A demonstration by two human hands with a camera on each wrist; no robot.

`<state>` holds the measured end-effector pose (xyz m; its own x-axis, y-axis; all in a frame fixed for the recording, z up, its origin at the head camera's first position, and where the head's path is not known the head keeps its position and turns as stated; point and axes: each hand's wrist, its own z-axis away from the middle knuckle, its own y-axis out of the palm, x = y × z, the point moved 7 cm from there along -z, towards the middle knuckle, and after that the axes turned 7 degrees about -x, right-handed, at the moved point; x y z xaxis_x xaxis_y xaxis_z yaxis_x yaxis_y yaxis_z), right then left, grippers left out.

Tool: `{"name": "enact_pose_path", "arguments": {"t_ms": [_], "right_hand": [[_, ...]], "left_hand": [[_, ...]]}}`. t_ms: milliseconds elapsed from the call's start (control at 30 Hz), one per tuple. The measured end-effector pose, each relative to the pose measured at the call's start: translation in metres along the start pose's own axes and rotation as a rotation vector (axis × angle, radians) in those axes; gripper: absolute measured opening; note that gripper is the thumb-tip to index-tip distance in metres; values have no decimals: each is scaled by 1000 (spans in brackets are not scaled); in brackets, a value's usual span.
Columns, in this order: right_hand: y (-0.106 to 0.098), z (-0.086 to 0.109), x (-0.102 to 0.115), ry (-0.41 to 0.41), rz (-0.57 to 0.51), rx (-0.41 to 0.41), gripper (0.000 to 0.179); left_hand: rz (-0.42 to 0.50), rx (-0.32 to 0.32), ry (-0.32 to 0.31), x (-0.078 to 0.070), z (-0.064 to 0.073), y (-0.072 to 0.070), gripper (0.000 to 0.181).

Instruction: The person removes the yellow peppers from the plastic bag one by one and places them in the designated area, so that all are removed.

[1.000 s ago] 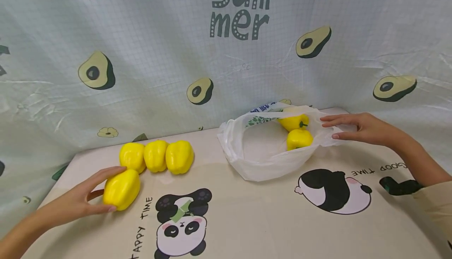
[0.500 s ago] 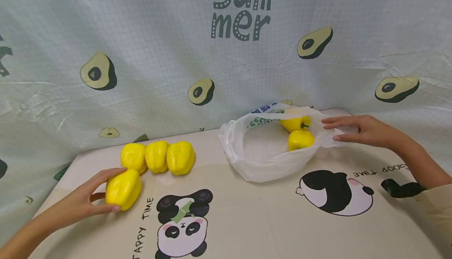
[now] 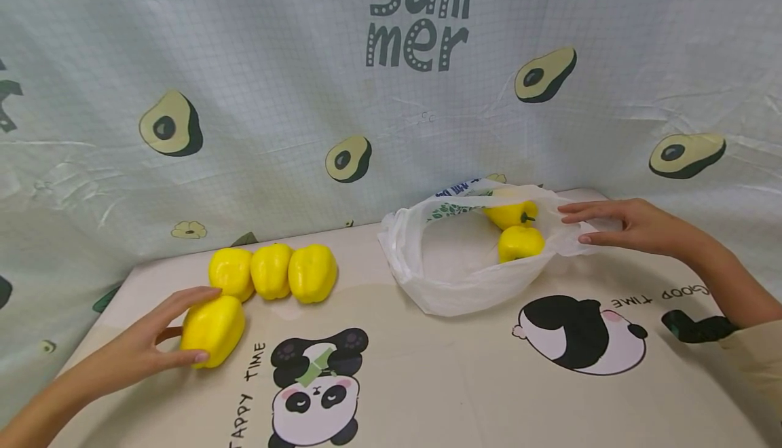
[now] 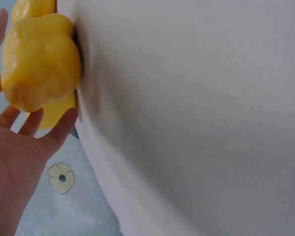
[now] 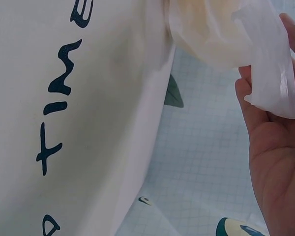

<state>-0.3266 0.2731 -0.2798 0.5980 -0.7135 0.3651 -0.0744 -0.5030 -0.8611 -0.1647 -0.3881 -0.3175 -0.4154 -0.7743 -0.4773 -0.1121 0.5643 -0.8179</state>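
Note:
A yellow bell pepper [image 3: 214, 330] lies at the left of the table, between the thumb and fingers of my left hand [image 3: 146, 339]. In the left wrist view, fingertips reach its lower side, partly hidden behind the pepper [image 4: 42, 61]. My right hand [image 3: 641, 227] is at the right side of a white plastic bag [image 3: 464, 296], its fingers extended and touching the film. In the right wrist view, a loose flap of the bag [image 5: 271, 64] lies across that hand's fingers. Through the bag's wide mouth I see two yellow peppers [image 3: 520, 243] on its right side.
Three more yellow bell peppers [image 3: 271, 271] stand in a row behind the held one. An avocado-print curtain [image 3: 269, 95] hangs behind the table. Panda drawings and lettering mark the tablecloth [image 3: 440, 380]. A black item [image 3: 696, 326] is near the right wrist; it may be print.
The view has shifted slightly. The left hand's pepper sits a touch lower between its fingers than half a second ago. The right hand and bag stay about where they were.

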Motion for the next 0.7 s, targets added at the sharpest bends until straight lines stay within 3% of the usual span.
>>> {"name": "enact_pose_path", "arguments": {"t_ms": [233, 500, 700], "right_hand": [[-1, 0, 2, -13, -13, -9, 41], [-1, 1, 2, -5, -30, -6, 41], [0, -1, 1, 29, -30, -10, 41]], "left_hand": [[-75, -54, -10, -12, -8, -12, 79], [-119, -143, -8, -46, -22, -18, 69], [-107, -143, 29, -73, -33, -12, 66]]}}
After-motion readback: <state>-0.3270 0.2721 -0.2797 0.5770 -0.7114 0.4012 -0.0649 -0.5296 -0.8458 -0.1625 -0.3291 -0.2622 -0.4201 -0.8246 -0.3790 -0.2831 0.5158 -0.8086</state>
